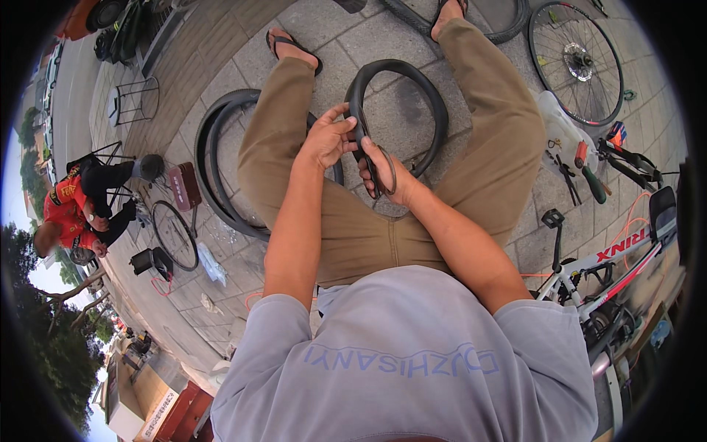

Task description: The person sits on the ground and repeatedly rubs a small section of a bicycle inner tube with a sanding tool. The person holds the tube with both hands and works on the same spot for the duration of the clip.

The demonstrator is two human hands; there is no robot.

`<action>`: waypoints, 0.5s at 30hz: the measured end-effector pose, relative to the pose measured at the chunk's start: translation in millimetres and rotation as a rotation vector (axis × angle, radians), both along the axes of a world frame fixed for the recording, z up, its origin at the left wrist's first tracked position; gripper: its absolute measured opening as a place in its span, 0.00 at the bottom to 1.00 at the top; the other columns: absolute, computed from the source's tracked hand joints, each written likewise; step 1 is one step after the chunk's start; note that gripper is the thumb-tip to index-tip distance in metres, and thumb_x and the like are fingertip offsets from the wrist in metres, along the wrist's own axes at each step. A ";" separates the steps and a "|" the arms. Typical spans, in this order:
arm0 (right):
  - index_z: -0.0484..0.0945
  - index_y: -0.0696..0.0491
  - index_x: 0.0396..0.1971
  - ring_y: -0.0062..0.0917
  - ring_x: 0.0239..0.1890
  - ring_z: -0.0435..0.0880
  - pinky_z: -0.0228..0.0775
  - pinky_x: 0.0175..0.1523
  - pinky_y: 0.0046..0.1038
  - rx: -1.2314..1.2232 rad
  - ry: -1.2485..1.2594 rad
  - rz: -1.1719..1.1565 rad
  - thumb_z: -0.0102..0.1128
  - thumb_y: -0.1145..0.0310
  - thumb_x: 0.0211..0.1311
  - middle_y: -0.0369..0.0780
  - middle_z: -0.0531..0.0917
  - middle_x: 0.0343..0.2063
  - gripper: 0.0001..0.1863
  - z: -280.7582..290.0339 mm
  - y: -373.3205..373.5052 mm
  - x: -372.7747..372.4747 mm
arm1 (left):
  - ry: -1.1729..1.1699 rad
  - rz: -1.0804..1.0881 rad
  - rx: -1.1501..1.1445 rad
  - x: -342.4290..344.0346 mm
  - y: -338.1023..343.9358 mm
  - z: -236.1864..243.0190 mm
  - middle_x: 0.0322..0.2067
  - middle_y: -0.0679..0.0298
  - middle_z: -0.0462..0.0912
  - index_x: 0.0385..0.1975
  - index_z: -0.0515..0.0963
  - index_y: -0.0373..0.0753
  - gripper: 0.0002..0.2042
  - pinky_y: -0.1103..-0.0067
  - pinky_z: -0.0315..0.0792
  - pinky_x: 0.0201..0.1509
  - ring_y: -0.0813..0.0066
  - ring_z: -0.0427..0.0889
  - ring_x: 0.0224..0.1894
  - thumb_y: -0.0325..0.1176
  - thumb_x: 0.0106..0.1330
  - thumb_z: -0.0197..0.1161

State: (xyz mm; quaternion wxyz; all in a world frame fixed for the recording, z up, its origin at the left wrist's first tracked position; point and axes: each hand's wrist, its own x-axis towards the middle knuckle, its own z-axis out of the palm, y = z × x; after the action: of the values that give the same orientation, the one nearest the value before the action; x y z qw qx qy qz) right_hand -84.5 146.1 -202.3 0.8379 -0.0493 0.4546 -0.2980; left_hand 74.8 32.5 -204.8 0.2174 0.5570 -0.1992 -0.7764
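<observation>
A black bicycle inner tube forms a loop between my knees, hanging over the paving. My left hand pinches its near-left side, thumb on top and fingers round the tube. Just right of and below it, my right hand is closed round dark scissors, whose thin looped handle stands out past the fingers. The scissors' blades are mostly hidden by the hand and the tube, so I cannot tell whether they touch the rubber.
Black tyres lie left of my leg. On the right are a spoked wheel, pliers, a green-handled screwdriver and a white bicycle frame. A person in red sits at the left near another wheel.
</observation>
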 end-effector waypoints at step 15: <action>0.75 0.52 0.34 0.18 0.17 0.67 0.60 0.21 0.26 0.017 0.073 -0.009 0.54 0.25 0.69 0.30 0.69 0.20 0.37 6.5 0.1 2.0 | 0.013 0.012 -0.005 -0.3 2.7 -0.3 0.44 0.59 0.87 0.73 0.63 0.39 0.26 0.69 0.88 0.40 0.68 0.90 0.40 0.24 0.77 0.60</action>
State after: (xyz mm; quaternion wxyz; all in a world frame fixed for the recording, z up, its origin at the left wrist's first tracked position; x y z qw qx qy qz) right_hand -82.5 146.2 -195.8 0.8199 -0.0512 0.4875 -0.2959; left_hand 74.5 35.2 -205.1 0.2249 0.5526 -0.1963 -0.7782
